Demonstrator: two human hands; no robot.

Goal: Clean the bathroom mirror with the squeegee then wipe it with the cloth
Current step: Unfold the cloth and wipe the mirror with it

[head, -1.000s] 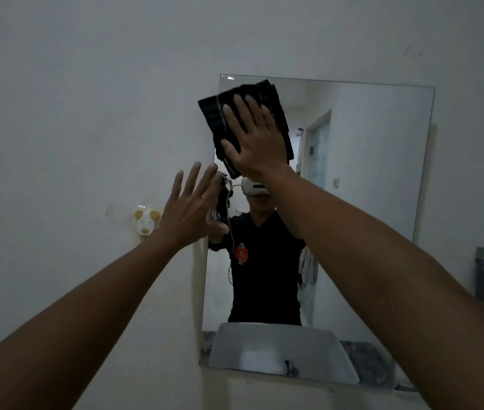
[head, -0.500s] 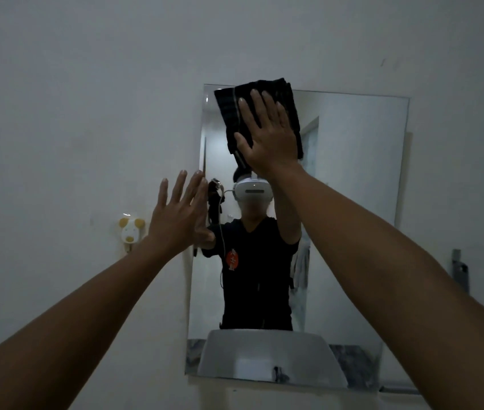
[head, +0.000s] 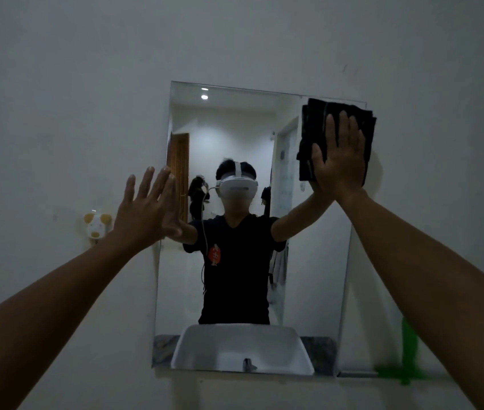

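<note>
Grip: While our right hand (head: 339, 161) presses flat, fingers spread, we pin the cloth (head: 314, 134) against the glass under the palm rather than clamping it.
Left hand: our left hand (head: 146, 208) is open with fingers apart, holding nothing, at the left edge of the mirror (head: 234, 119).
Cloth: dark, folded, at the mirror's top right corner, overlapping the edge slightly.
Handling: we judge it soft and light, likely to bunch or slide out; a broad flat palm over its middle suits it best.
Mirror: we treat it as stiff but fragile, so even pressure.
Squeegee: we see none.
Surroundings: a sink (head: 242, 347) reflects below; a small wall hook (head: 95, 226) sits left.
</note>
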